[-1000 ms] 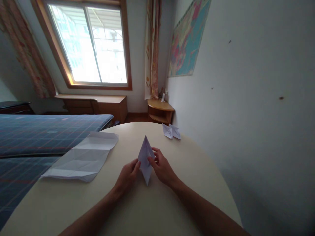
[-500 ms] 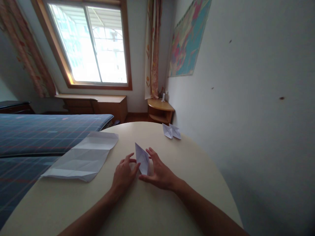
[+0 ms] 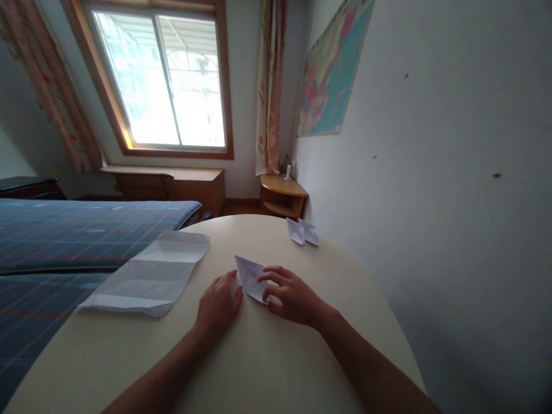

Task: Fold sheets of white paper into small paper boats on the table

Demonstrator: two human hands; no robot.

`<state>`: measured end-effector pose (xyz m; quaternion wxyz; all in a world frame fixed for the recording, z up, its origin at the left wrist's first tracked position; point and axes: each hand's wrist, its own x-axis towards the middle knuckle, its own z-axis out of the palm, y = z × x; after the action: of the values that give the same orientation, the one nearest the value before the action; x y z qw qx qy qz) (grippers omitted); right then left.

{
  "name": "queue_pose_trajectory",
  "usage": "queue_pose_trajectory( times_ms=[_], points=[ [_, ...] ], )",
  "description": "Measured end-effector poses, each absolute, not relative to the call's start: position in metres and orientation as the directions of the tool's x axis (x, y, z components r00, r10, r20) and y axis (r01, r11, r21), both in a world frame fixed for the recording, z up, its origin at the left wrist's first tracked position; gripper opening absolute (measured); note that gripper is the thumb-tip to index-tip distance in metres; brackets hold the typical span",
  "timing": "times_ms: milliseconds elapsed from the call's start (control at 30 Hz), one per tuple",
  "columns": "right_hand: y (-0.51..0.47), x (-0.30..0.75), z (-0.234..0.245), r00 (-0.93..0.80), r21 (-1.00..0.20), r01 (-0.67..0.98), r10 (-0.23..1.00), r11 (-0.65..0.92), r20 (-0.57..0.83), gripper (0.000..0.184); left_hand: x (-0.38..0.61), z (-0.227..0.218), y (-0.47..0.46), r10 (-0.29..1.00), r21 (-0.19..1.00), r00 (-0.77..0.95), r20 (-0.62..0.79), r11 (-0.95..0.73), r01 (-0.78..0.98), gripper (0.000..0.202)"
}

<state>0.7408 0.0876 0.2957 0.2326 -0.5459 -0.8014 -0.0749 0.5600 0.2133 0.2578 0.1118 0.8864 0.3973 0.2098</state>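
A small white folded paper piece [image 3: 250, 279] with a pointed upper left corner is on the round table. My right hand [image 3: 291, 296] grips its right side between the fingers and thumb, covering that end. At its left edge rests my left hand [image 3: 219, 302], with a gap between thumb and curled fingers and nothing visibly held. Whether the left fingertips touch the paper is hard to see. Farther back on the right, two folded white paper pieces [image 3: 295, 231] stand side by side.
A large creased white sheet [image 3: 161, 264] lies at the left of the cream table [image 3: 259, 368], overhanging its edge. Beyond that edge is a blue plaid mattress [image 3: 86, 230]. A white wall [image 3: 452, 241] rises on the right. A wooden corner shelf [image 3: 282, 185] stands behind.
The folded paper has swung from nearly upright to a lower slant, its lower end moving right. My right hand has closed on it; my left thumb has come off its face.
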Motion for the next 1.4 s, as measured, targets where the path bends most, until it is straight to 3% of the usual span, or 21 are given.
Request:
queue_pose_trajectory(
  times_ms=[200, 333, 700, 1067, 1400],
  points=[
    [0.094, 0.747, 0.289, 0.052, -0.233, 0.968, 0.823, 0.099, 0.566, 0.007, 0.559, 0.259, 0.211, 0.701, 0.271, 0.649, 0.295, -0.713, 0.647, 0.032],
    [0.102, 0.754, 0.289, 0.161, -0.232, 0.972, 0.788, -0.025, 0.594, 0.004, 0.559, 0.261, 0.209, 0.681, 0.24, 0.672, 0.292, -0.732, 0.638, 0.024],
    [0.144, 0.797, 0.319, 0.283, 0.04, 0.927, 0.764, -0.373, 0.58, 0.02, 0.558, 0.25, 0.216, 0.635, 0.271, 0.703, 0.319, -0.772, 0.575, 0.029],
    [0.167, 0.82, 0.299, 0.308, 0.135, 0.886, 0.78, -0.444, 0.545, 0.02, 0.56, 0.247, 0.218, 0.646, 0.275, 0.703, 0.295, -0.763, 0.586, 0.031],
    [0.179, 0.827, 0.289, 0.34, 0.128, 0.875, 0.78, -0.467, 0.525, 0.022, 0.56, 0.249, 0.217, 0.651, 0.276, 0.699, 0.297, -0.759, 0.59, 0.031]
  ],
)
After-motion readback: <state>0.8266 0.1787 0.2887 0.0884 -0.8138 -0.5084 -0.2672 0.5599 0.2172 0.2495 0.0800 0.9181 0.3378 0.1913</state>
